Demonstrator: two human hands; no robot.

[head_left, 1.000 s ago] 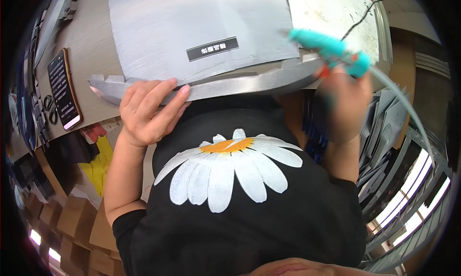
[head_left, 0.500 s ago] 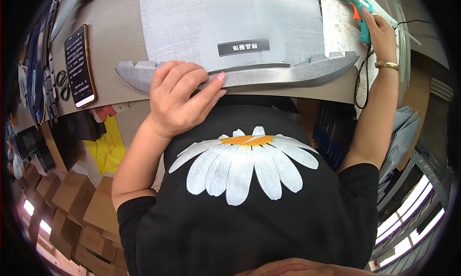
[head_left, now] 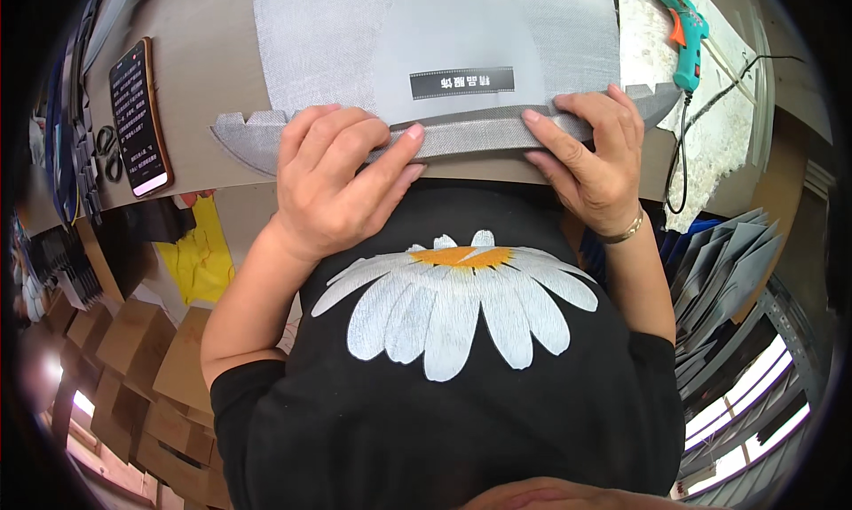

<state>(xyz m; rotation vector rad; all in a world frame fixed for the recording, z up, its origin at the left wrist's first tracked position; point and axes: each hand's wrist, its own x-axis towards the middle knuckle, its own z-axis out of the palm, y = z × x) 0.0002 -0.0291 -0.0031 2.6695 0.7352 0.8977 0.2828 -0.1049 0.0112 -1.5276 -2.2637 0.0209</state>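
Craft workshop: glue gun (head_left: 682, 29), scissors (head_left: 106, 152), stacked cardboard boxes (head_left: 133, 368).

My view is bright and evenly lit, sharp at the centre. Daylight glares white through the windows (head_left: 754, 403) at lower right. The fisheye bends my bench (head_left: 204, 75) edge into a curve, and the rim falls off to black, slightly soft.
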